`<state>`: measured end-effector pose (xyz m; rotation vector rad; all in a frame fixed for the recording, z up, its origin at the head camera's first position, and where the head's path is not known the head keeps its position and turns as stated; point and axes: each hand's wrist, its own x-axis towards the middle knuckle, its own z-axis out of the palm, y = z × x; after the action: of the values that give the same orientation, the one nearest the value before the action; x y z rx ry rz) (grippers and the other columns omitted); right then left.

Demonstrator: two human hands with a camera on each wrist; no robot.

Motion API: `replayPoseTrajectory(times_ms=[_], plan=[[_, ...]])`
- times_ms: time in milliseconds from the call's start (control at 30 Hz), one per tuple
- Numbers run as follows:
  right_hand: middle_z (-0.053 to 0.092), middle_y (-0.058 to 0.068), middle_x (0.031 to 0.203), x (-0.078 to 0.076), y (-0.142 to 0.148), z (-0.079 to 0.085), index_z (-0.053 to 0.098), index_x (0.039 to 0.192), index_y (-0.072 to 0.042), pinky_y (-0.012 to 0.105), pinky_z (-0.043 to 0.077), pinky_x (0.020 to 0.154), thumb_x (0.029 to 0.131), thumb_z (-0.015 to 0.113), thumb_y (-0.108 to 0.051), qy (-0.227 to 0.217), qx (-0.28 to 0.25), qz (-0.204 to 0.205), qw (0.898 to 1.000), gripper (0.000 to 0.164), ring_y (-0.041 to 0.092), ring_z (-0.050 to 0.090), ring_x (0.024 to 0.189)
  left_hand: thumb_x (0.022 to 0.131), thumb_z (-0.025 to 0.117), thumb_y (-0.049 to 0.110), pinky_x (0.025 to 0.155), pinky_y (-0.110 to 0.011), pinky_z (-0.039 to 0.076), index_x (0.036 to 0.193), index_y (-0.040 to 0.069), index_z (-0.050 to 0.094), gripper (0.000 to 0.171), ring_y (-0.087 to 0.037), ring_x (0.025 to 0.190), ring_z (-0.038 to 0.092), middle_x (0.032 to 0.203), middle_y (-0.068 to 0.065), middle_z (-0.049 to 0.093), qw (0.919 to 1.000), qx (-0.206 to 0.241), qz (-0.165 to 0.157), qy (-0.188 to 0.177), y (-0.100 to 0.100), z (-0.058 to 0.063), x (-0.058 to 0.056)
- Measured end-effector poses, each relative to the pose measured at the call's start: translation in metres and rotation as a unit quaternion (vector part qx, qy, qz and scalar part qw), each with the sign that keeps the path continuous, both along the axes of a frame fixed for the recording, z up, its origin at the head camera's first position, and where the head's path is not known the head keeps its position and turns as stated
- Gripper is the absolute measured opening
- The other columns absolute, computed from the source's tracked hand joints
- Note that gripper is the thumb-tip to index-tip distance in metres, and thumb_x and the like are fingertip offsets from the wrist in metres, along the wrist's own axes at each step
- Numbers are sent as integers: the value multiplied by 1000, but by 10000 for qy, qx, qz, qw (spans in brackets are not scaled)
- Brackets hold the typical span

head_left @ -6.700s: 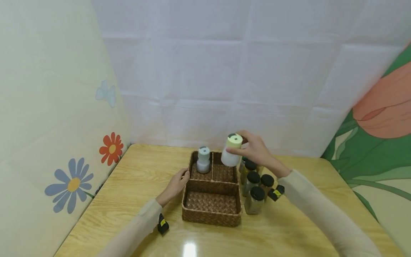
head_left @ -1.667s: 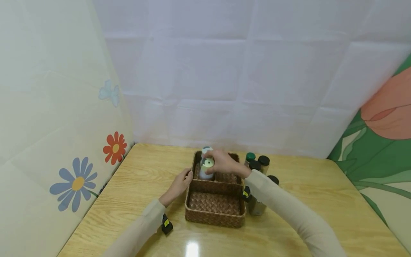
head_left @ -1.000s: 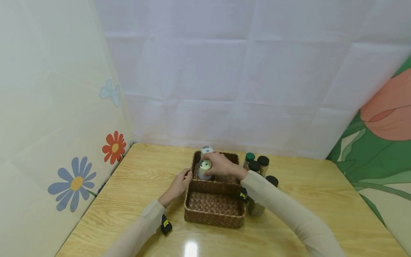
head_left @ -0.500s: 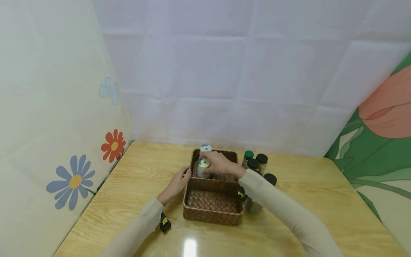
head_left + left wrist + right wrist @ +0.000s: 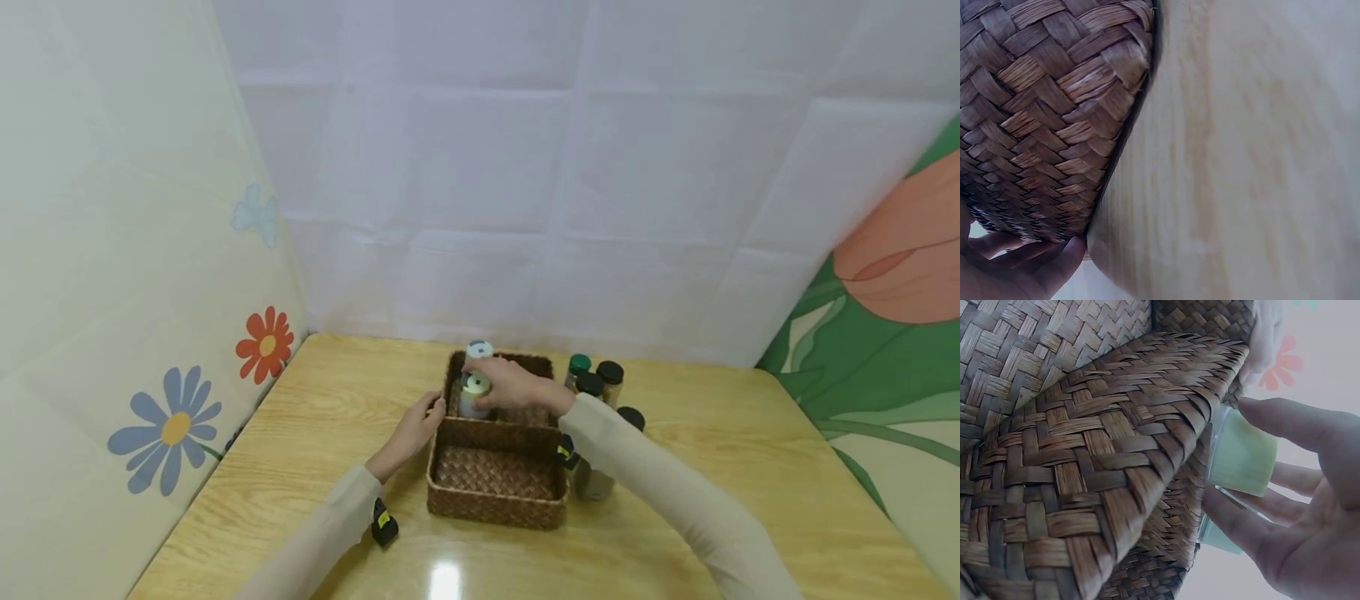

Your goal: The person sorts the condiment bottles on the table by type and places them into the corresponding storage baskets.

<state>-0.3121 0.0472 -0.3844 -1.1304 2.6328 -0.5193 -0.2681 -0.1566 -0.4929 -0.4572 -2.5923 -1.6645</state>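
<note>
My right hand [image 5: 517, 387] pinches a shaker bottle with a yellow-green cap [image 5: 1244, 453], thumb on one side and fingers on the other. This bottle stands in the back left compartment of a brown woven basket [image 5: 498, 510]. Right behind it is a second shaker bottle with a pale blue-green cap [image 5: 480, 352], partly hidden by my fingers. At the basket's left side, my left hand [image 5: 408, 433] holds the wall near the rim. Its fingers [image 5: 1063, 256] touch the weave in the left wrist view.
Several glass jars stand right of the basket, among them a green-lidded jar [image 5: 579, 364] and black-lidded jars [image 5: 610, 372]. My right sleeve [image 5: 660, 487] hides some of them. The wooden table [image 5: 720, 450] ends at a white sheet [image 5: 420, 167].
Since the oldest frame, my right hand has brought the yellow-green-capped shaker bottle left and down, from above the back right compartment into the back left one. My left hand stays at the basket.
</note>
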Motion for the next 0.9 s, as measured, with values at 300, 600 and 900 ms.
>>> replayPoseTrajectory(times_ms=[300,600,900], plan=[[49,19,142,4,5,9,45,143,4,46,49,94,100,61,-20,-46,12,111,9999,51,31,54,122,109,39,21,99,-56,44,140,-8,46,43,-45,127,47,137,-29,49,10000,24,-11,-73,1,0,-1],[49,17,142,6,9,14,45,144,2,44,50,90,103,57,-24,79,136,277,9995,50,26,60,110,109,39,20,99,-57,44,140,-8,45,42,-45,126,47,137,-30,48,10000,27,-10,-54,1,0,0],[49,17,143,7,22,19,44,145,2,44,50,93,104,55,-24,62,34,162,9998,50,30,59,116,109,40,18,98,-58,44,137,-10,47,41,-46,125,49,135,-31,50,9999,-41,-13,116,2,-1,0]])
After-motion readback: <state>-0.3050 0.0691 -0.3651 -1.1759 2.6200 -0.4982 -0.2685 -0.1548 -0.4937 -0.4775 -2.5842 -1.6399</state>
